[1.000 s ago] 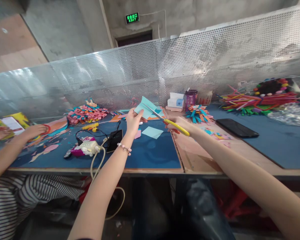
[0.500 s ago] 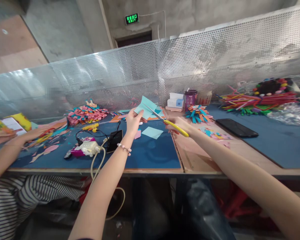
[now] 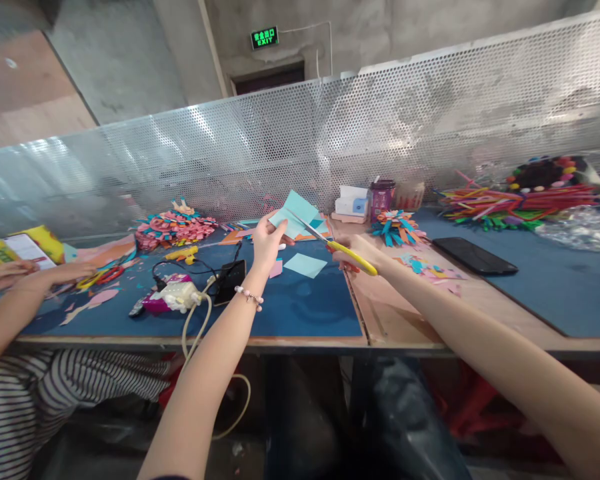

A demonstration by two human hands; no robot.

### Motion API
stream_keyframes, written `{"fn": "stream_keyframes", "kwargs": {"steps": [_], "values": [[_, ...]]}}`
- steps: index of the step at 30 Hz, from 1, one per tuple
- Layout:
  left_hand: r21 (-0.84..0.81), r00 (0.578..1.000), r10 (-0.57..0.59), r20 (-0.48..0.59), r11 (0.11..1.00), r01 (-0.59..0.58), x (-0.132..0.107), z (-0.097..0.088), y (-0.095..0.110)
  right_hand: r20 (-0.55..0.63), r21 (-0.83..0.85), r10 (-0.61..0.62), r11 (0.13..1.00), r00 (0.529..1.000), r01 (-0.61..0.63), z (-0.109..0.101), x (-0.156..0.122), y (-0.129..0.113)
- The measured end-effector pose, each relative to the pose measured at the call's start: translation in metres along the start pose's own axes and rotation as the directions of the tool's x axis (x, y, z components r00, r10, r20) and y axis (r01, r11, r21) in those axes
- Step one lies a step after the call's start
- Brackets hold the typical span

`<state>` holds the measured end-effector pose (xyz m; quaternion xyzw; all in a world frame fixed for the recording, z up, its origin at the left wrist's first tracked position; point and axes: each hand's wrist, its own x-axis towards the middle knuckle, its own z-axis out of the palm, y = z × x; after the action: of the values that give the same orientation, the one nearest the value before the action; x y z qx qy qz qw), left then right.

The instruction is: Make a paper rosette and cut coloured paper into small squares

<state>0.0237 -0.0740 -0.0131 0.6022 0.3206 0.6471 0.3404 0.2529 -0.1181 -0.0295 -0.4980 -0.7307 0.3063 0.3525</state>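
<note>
The left hand [image 3: 267, 239] pinches a pale blue sheet [image 3: 300, 203] between thumb and fingers at its near left edge, holding it up off the worktop [image 3: 320, 313]. The right hand [image 3: 353, 252] is closed around the handles of yellow-handled scissors [image 3: 336, 246], whose blades point away to the left and lie across the raised sheet, between the two hands. How far apart the blades stand, and whether the line beside them is a fold or a slit, I cannot tell from here. To cut cleanly, the sheet wants to be taut and flat near the blades, so a firm pinch close to the cutting line, but clear of the tips, seems best. The left fingertips sit rather near the blade path, so they probably need to shift back along the edge if the cut runs their way. Small, even closes of the right hand, with the left hand turning the paper, should give a straighter edge than swinging the scissors round. A loose light blue sheet [image 3: 305, 265] lies just below the gap between the hands, with a small pink piece [image 3: 276, 269] to its left, under the left hand; paper scraps [image 3: 430, 268] lie beyond the right hand. Lowering the work onto that loose sheet could nick or crease it, so cutting in the air looks sensible.
</note>
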Motion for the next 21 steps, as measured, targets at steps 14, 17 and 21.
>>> {"fn": "stream_keyframes", "kwargs": {"steps": [14,17,21], "values": [[0.027,1.000,-0.002,0.003,1.000,0.002,-0.0004,-0.0004,0.0003,-0.003,0.004,-0.026,1.000,1.000,0.026,0.0037,-0.0047,-0.0029],[0.031,1.000,0.006,0.004,1.000,-0.006,0.0001,-0.0005,-0.0006,-0.006,-0.011,-0.033,0.999,0.999,0.033,0.0047,-0.0053,-0.0044],[0.030,1.000,0.008,0.005,1.000,-0.008,0.0008,-0.0010,-0.0017,-0.010,-0.025,-0.050,0.998,0.999,0.049,0.0058,-0.0069,-0.0057]]}}
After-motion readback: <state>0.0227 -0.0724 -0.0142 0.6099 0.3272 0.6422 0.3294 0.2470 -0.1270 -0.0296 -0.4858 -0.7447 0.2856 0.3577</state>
